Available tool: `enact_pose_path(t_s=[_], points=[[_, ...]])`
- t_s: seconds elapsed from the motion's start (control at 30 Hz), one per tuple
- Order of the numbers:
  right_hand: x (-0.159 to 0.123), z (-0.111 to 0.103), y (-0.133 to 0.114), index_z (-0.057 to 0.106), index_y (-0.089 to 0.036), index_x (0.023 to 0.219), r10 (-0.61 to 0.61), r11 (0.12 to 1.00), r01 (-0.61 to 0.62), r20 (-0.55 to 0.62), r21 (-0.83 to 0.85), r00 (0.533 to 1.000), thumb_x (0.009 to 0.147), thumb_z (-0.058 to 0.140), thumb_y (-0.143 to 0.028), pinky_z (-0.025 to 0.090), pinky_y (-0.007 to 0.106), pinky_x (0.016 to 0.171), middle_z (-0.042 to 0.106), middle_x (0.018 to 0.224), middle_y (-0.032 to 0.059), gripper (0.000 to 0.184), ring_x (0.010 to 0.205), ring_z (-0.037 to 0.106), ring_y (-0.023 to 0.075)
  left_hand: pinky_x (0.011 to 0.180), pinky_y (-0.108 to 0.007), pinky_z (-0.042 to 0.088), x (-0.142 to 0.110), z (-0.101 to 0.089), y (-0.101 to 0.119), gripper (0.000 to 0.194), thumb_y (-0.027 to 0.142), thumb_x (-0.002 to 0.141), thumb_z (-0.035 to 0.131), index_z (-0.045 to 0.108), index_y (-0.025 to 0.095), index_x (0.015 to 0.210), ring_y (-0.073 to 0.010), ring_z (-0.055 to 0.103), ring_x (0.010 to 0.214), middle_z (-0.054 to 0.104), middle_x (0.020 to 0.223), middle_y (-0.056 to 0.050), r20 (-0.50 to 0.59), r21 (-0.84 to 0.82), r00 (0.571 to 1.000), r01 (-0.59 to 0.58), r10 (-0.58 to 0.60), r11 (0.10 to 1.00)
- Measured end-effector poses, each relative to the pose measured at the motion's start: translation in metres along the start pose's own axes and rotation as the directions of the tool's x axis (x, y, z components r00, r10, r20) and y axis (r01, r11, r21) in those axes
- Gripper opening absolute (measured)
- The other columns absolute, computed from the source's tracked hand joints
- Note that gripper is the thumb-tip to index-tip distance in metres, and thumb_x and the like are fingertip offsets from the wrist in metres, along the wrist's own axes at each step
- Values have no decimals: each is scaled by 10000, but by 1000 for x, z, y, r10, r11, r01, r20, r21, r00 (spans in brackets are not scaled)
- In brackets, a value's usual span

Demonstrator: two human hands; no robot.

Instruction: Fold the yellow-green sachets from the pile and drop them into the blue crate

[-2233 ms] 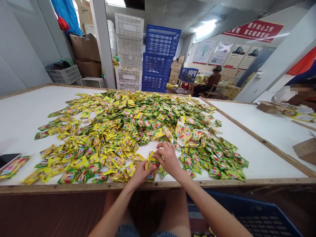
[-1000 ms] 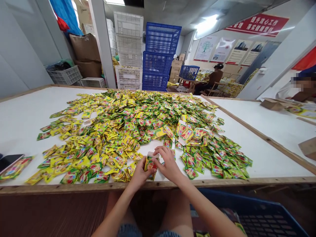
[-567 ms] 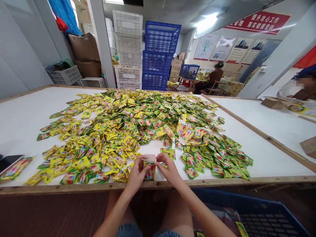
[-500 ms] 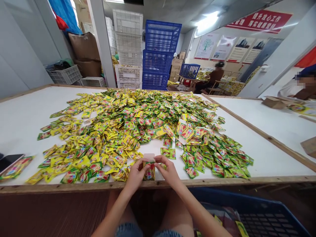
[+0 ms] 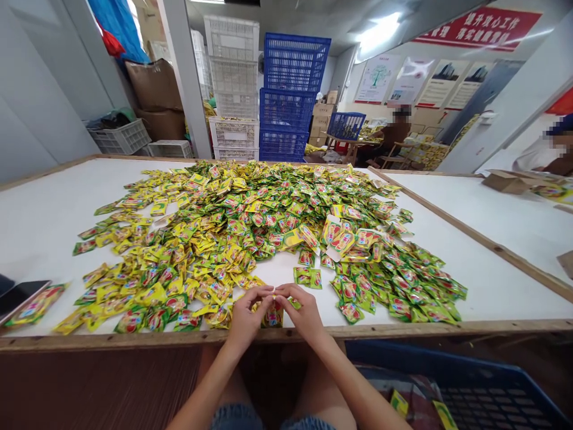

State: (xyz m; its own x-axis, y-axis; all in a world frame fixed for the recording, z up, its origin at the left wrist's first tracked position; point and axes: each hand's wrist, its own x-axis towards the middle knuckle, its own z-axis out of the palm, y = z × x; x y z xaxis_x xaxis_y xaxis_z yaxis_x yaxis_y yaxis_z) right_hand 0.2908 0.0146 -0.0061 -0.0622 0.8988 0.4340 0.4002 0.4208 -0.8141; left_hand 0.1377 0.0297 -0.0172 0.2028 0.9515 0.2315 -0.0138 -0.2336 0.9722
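A small printed carton (image 5: 273,315) stands at the near edge of the white table (image 5: 40,215). My left hand (image 5: 245,316) and my right hand (image 5: 303,312) grip it from either side, fingertips pinched together over its top flap. Most of the carton is hidden behind my fingers. A wide heap of yellow and green sachets (image 5: 250,233) spreads over the table just beyond my hands. Two loose green sachets (image 5: 307,277) lie just past my right hand.
A blue crate (image 5: 452,388) sits low at my right, below the table's wooden edge (image 5: 134,339). A dark phone (image 5: 18,294) lies far left. Stacked blue crates (image 5: 290,89) and white crates (image 5: 233,89) stand behind. Other people sit at the back and right.
The carton's white top flap, standing up half a second ago, is now folded down under my fingertips. Both hands have sunk slightly toward the table edge.
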Motion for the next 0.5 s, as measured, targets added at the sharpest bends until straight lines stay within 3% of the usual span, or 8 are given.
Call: enact_pose_path(t_s=[0.27,0.5], points=[[10,4,1,623,-191,806,111,993,-113,-48,-45,993,843,513,-311,460,255,602,643,714,12,166,644,583,141,719,-272,476,10,5,0,186,330,780,583,638,165,846,-176,609,764,658,817,-45,-64,32,996,58,-56,998],[-6,8,5,632,-211,864,109,993,-106,-64,55,992,825,546,-295,484,311,742,667,849,33,127,817,610,174,789,-308,469,4,-2,-8,162,306,750,618,691,181,823,-203,610,860,684,869,-55,-48,28,998,30,-28,999]])
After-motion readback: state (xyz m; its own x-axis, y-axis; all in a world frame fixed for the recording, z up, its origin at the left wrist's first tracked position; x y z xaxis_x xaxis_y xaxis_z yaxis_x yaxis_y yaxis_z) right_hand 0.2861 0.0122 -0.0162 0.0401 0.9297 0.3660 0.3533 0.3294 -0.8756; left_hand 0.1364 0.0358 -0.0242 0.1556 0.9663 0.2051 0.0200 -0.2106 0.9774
